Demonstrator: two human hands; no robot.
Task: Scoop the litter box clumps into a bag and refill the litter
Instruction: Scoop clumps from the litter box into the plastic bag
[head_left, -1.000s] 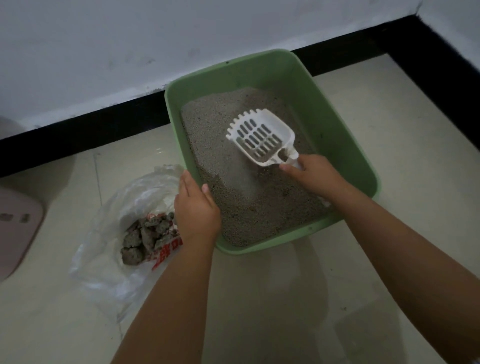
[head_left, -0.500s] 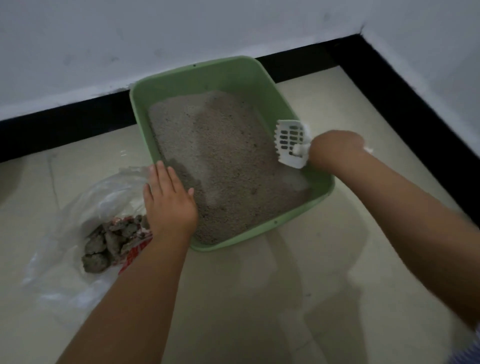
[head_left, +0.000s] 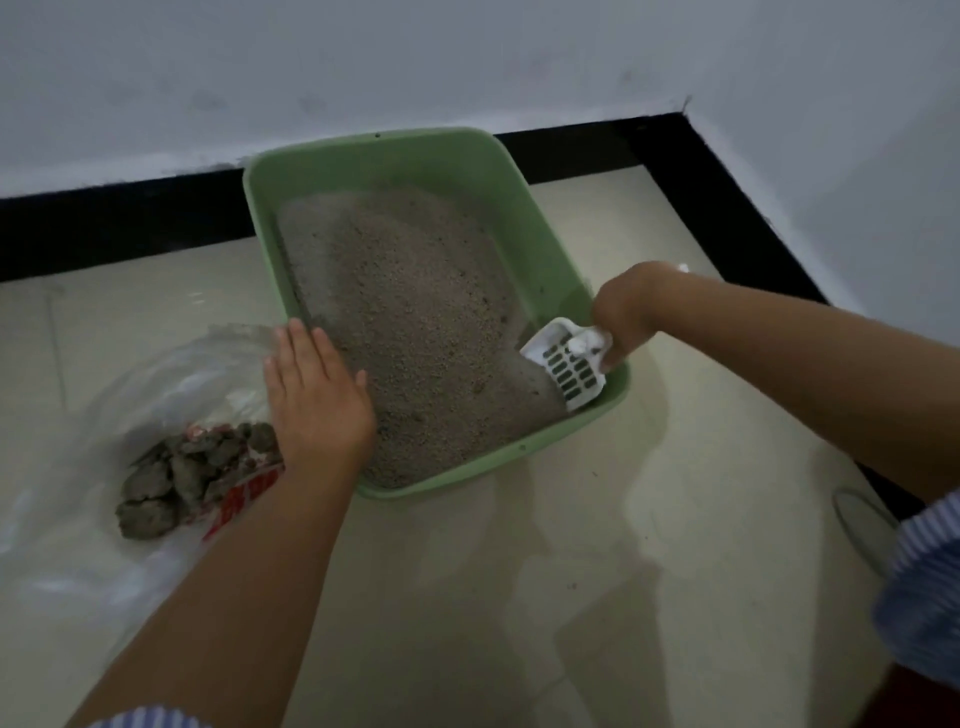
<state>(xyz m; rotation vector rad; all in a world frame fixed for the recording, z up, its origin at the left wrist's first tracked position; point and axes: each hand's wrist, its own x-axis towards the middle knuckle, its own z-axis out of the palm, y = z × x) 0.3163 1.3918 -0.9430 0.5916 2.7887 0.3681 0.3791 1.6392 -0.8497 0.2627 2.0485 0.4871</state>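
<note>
One green box (head_left: 524, 218) sits on the floor, holding grey litter (head_left: 410, 322). One white scoop (head_left: 569, 366) stands in the box's near right corner, its edge in the litter; the right hand (head_left: 621, 317) is closed around its handle. The left hand (head_left: 314, 395) lies flat, fingers spread, on the box's near left rim. One clear bag (head_left: 130, 415) lies left of the box, holding a heap of clumps (head_left: 187, 467), too merged to count.
</note>
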